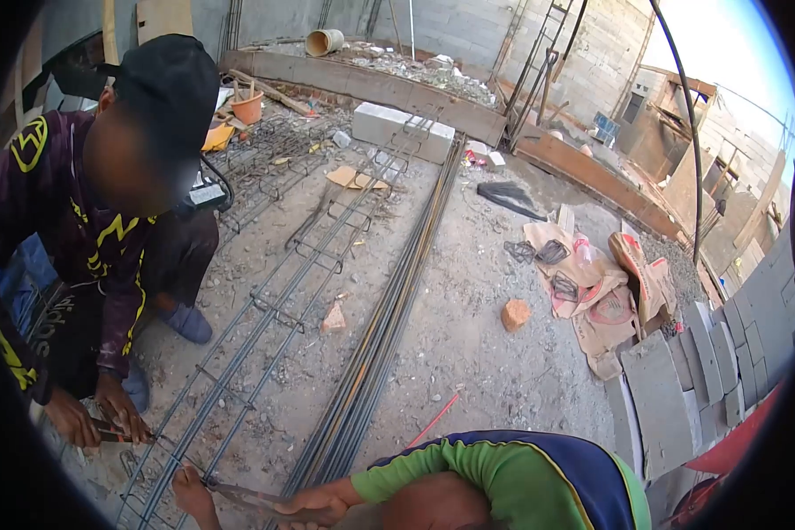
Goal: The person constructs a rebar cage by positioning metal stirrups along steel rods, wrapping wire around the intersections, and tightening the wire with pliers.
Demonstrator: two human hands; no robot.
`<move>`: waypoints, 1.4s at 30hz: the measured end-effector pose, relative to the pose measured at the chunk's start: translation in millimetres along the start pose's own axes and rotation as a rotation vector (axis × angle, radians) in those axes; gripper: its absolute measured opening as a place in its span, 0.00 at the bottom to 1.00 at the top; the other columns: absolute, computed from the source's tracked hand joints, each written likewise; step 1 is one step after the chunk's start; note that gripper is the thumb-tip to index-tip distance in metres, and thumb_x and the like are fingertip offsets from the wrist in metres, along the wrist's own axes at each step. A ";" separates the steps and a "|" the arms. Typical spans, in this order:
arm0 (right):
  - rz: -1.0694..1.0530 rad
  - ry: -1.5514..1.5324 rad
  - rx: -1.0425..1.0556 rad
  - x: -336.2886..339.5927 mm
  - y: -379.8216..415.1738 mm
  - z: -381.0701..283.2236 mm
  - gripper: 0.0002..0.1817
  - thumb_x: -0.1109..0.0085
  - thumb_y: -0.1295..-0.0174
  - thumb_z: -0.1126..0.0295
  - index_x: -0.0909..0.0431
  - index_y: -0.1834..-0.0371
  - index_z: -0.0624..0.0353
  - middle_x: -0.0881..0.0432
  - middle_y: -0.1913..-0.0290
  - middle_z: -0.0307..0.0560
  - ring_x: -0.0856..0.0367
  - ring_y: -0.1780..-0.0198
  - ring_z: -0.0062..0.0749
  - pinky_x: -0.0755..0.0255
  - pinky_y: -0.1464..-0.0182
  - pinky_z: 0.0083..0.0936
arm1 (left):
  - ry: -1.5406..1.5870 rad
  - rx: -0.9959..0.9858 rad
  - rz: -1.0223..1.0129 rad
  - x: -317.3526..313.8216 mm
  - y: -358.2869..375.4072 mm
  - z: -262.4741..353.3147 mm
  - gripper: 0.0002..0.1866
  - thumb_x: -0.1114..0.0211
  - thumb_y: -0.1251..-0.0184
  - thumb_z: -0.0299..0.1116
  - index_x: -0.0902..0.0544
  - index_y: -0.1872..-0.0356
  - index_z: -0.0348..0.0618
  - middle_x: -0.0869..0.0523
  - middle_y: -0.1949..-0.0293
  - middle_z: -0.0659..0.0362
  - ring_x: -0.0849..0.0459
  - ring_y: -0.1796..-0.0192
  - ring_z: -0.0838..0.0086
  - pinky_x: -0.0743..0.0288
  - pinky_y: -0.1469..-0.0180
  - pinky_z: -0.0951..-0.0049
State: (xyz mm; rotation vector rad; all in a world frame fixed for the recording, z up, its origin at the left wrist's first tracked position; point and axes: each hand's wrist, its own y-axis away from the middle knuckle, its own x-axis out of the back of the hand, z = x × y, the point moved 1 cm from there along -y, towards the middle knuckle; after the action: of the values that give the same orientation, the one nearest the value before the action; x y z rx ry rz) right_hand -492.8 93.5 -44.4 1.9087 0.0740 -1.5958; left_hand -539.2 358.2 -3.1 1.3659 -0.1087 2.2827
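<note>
A long rebar cage (265, 318) lies on the concrete floor and runs away from me. At its near end, my left hand (190, 490) has its fingers curled on a cage bar. My right hand (316, 508), in a green sleeve, grips the handles of metal pincers (243, 495), whose jaws point at my left hand. To the left a co-worker in a black cap and a purple and yellow shirt crouches by the cage. Both of the co-worker's hands (97, 420) work a small tool on it.
A bundle of straight rebars (389, 300) lies right of the cage. Brick pieces (514, 314), a red wire (433, 420), empty cement bags (592, 283), stacked grey blocks (680, 389), a white block (402, 128) and an orange bucket (247, 106) are around. Low walls edge the slab.
</note>
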 end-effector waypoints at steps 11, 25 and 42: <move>1.074 1.746 0.644 -48.5 47.3 -17.7 0.32 0.37 0.33 0.53 0.28 0.30 0.58 0.17 0.52 0.63 0.17 0.53 0.54 0.22 0.52 0.48 | -0.077 -0.221 -0.369 30.7 7.8 -0.4 0.29 0.38 0.31 0.59 0.15 0.44 0.43 0.14 0.48 0.40 0.18 0.43 0.42 0.27 0.41 0.46; 0.067 0.235 0.153 -30.0 34.7 -8.7 0.30 0.53 0.23 0.38 0.15 0.52 0.53 0.17 0.69 0.40 0.22 0.70 0.25 0.25 0.67 0.31 | 0.011 -0.315 -0.350 33.5 7.5 -9.3 0.20 0.37 0.28 0.51 0.14 0.51 0.44 0.14 0.53 0.44 0.17 0.49 0.45 0.26 0.45 0.51; 0.881 1.670 0.570 -33.1 25.4 -11.4 0.26 0.39 0.32 0.56 0.24 0.39 0.65 0.15 0.59 0.49 0.16 0.61 0.46 0.22 0.61 0.44 | 0.084 -0.375 -0.309 28.2 4.6 -16.0 0.19 0.36 0.29 0.47 0.15 0.56 0.37 0.18 0.70 0.48 0.19 0.65 0.54 0.27 0.57 0.54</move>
State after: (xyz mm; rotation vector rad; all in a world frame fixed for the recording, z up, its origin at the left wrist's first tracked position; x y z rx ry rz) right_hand -480.7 90.5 -3.0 2.5530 -0.4872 0.8086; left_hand -565.3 369.0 13.6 1.0152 -0.2647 1.9390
